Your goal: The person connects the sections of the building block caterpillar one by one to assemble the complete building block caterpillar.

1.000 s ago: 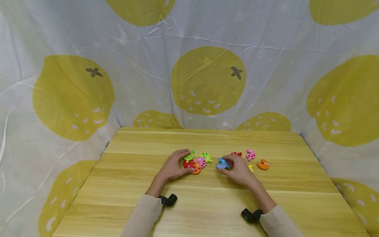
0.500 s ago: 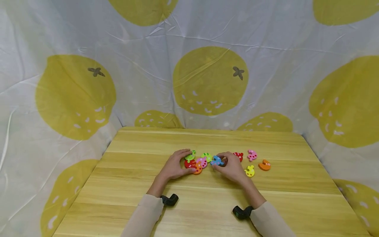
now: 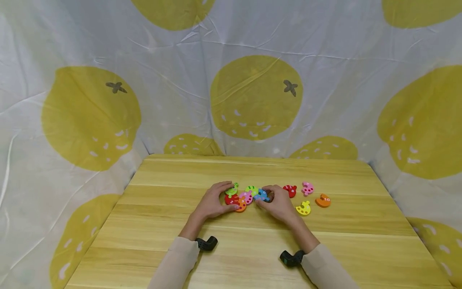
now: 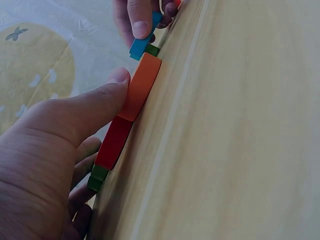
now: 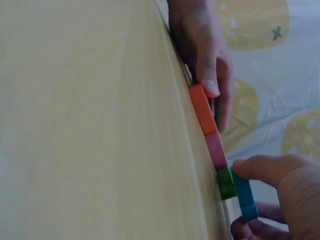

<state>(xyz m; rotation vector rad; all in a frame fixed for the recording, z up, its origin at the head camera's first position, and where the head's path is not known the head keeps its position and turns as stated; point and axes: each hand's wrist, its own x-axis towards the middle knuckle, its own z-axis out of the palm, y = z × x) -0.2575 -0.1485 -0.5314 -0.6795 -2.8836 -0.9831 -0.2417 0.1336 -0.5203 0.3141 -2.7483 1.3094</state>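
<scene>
My left hand (image 3: 213,202) curls around a joined group of numbered caterpillar puzzle pieces, its thumb against the orange piece (image 4: 142,87) and its fingers by the green head piece (image 3: 232,190). A red piece (image 3: 231,200), a pink piece (image 3: 246,197) and a striped green piece (image 3: 251,190) continue the row. My right hand (image 3: 279,203) pinches a blue puzzle piece (image 3: 260,195) between thumb and fingers, at the striped green piece. In the right wrist view the blue piece sits higher off the table than the green one, overlapping its side. Whether they interlock is hard to tell.
Right of my right hand lie loose pieces: a red one (image 3: 290,191), a pink one (image 3: 308,188), a yellow one (image 3: 304,208) and an orange one marked 10 (image 3: 323,200). They lie on a wooden table (image 3: 238,257), with a lemon-patterned cloth (image 3: 162,80) behind it.
My right hand has moved left with the blue puzzle piece, up to the striped green piece. The yellow and red loose pieces are now uncovered. My left hand stays on the group.
</scene>
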